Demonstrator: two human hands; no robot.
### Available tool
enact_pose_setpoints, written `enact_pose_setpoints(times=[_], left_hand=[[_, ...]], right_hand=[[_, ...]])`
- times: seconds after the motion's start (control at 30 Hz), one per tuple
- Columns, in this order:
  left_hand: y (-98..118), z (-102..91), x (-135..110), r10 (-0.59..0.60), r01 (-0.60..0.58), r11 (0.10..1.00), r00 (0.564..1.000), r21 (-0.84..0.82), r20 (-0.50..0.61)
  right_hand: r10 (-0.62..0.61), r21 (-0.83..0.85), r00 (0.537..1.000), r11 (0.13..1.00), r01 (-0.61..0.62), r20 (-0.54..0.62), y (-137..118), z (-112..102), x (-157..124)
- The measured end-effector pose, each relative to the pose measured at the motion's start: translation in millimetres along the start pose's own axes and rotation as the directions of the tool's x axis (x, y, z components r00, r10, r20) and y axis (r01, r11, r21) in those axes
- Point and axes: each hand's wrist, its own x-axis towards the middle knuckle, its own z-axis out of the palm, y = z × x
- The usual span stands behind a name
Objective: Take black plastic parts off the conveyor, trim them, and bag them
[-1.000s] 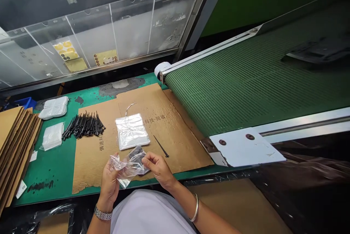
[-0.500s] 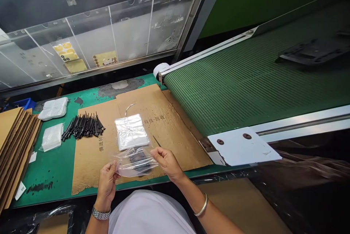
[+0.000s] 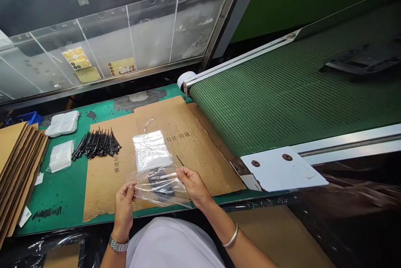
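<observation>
Plastic bag hung over flattened cardboard between the left hand and right hand, held apart, each pinching one edge. Inside lay a dark object.

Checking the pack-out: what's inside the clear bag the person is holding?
A dark object lies inside the clear plastic bag. Creases and glare in the film cover its outline, so its exact kind can't be told.

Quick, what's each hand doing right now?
Left hand: closed, pinching the clear plastic bag at one edge.
Right hand: closed, pinching its opposite edge.
</observation>
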Motion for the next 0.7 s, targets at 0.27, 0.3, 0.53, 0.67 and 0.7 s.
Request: enact_pose_setpoints(times=[0.27,0.3,0.53,0.67,0.7], left_hand=[[2,10.5,-5,0.05,-0.051,0.996,0.999,0.076,0.003],[3,13.5,-6,0.056,-0.057,0.995,0.998,0.082,0.01],[11,30.4,-18,0.023,-0.036,0.996,0.987,0.078,0.16],[11,28.5,-20,0.016,-0.033,0.996,0.982,0.088,0.188],[10,27.3,-20,0.022,-0.041,0.995,0.982,0.095,0.189]], right_hand=[[-0.315,-0.301,0.911,0.925,0.232,-0.267,-14,4,-15],[-0.416,-0.364,0.887,0.873,0.326,-0.203,-18,10,-22],[-0.325,-0.435,0.877,0.773,0.462,0.354,-36,49,-42],[-0.238,-0.458,0.904,0.798,0.39,0.354,-38,46,-37],[-0.248,-0.44,0.898,0.804,0.4,0.363,-39,44,-36]])
